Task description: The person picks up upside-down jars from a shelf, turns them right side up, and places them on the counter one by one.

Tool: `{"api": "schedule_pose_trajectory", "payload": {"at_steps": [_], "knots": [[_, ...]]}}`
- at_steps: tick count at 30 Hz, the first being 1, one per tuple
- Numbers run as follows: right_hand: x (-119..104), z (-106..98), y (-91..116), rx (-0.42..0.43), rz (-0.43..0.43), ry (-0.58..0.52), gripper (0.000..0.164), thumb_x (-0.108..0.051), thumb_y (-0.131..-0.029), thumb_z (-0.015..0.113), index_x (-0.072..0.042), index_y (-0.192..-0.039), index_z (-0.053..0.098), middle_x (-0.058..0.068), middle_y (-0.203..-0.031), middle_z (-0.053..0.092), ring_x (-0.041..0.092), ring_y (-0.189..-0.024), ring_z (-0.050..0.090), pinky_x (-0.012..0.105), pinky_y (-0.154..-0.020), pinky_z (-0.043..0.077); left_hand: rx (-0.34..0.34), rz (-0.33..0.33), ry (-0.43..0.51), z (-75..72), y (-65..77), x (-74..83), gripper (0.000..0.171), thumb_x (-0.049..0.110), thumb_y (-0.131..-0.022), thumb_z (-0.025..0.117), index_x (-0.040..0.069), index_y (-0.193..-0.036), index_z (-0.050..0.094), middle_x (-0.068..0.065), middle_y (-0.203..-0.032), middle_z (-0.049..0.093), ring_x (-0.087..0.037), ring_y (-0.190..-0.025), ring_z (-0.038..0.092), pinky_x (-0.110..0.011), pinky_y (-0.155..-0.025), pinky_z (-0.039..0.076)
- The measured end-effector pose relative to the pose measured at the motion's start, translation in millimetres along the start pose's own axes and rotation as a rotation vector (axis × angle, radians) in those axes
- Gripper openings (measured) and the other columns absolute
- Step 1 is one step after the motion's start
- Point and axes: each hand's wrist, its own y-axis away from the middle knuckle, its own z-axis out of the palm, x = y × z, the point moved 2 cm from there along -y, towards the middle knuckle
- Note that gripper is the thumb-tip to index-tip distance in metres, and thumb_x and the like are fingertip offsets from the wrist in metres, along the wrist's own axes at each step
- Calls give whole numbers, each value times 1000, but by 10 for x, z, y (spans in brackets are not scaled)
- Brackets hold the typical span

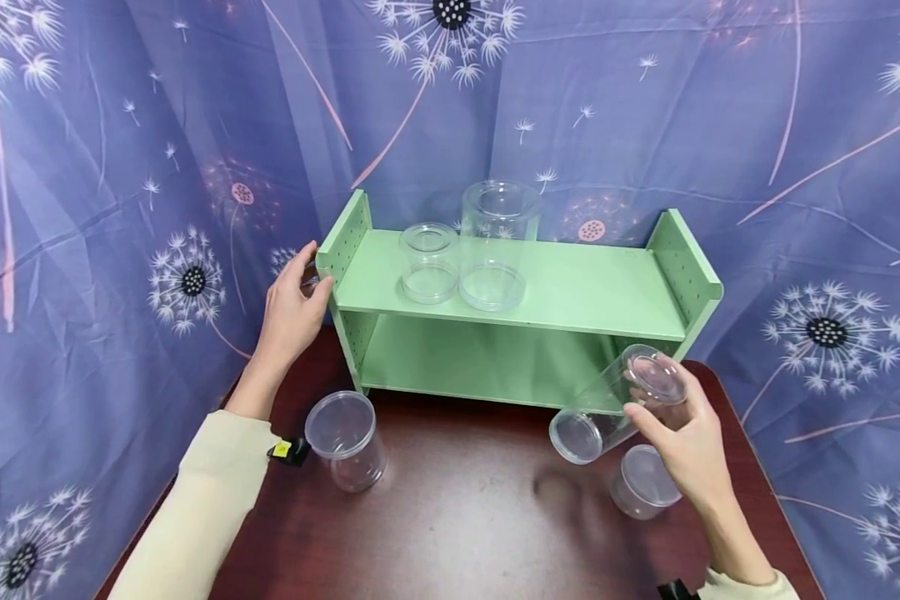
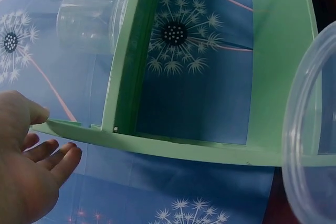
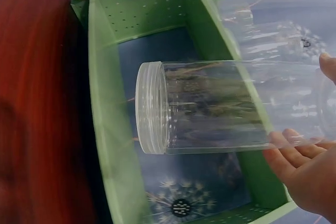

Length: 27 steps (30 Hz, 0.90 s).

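Note:
In the head view my left hand (image 1: 294, 304) is at the left side panel of a green two-tier shelf (image 1: 592, 287). The left wrist view shows the panel's end between thumb and fingers (image 2: 65, 163). My right hand (image 1: 686, 429) grips a tall clear plastic jar (image 3: 210, 106) near one end, holding it tilted in front of the shelf's right part. The jar's ridged lid (image 3: 151, 107) points down and left. On the upper tier stand a short clear jar (image 1: 429, 265) and a taller clear jar (image 1: 497, 250), side by side.
A clear jar (image 1: 348, 442) stands on the dark red table (image 1: 457, 517) near my left forearm. Another short clear jar (image 1: 641, 483) stands below my right hand. A blue dandelion-print curtain (image 1: 217, 100) hangs behind the shelf and along both sides.

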Motion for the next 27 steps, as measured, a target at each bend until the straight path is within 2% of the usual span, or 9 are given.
{"api": "schedule_pose_trajectory", "payload": {"at_steps": [5, 8, 11, 14, 19, 27], "knots": [[111, 52, 84, 2, 19, -20, 73, 32, -82, 60, 8, -149, 42, 6, -132, 68, 14, -113, 69, 21, -94, 54, 61, -15, 60, -3, 119, 1, 64, 11, -103, 56, 4, -161, 31, -16, -154, 48, -31, -136, 53, -44, -111, 46], [168, 73, 126, 1, 19, -40, 73, 32, -82, 59, 8, -149, 42, 6, -133, 67, 14, -116, 68, 23, -97, 54, 140, -15, 93, 1, 204, 41, 63, 9, -101, 57, 3, -160, 34, -15, -150, 51, -27, -134, 54, -40, -110, 46], [215, 96, 159, -2, 21, -53, 73, 32, -82, 59, 9, -150, 41, 6, -134, 67, 15, -119, 67, 24, -99, 52, 212, 19, 105, 14, 293, 103, 59, 4, -99, 59, 1, -155, 42, -17, -145, 55, -26, -131, 56, -38, -109, 47], [254, 122, 187, -3, 30, -57, 73, 32, -83, 58, 10, -150, 39, 4, -135, 67, 14, -120, 66, 24, -100, 52, 247, 83, 98, 46, 386, 160, 55, -1, -97, 61, -1, -151, 48, -18, -140, 59, -26, -128, 58, -40, -107, 49], [303, 163, 233, -2, 45, -50, 72, 30, -84, 59, 9, -150, 39, 3, -134, 67, 16, -119, 67, 24, -100, 52, 239, 178, 100, 146, 578, 255, 54, -7, -94, 63, -5, -147, 51, -19, -136, 62, -29, -123, 59, -44, -104, 50], [371, 205, 285, 5, 65, -65, 71, 30, -85, 59, 9, -150, 39, 4, -134, 67, 18, -119, 67, 27, -101, 52, 129, 286, 149, 402, 866, 397, 54, -14, -91, 65, -8, -144, 53, -20, -133, 64, -31, -119, 63, -40, -99, 52]]}}
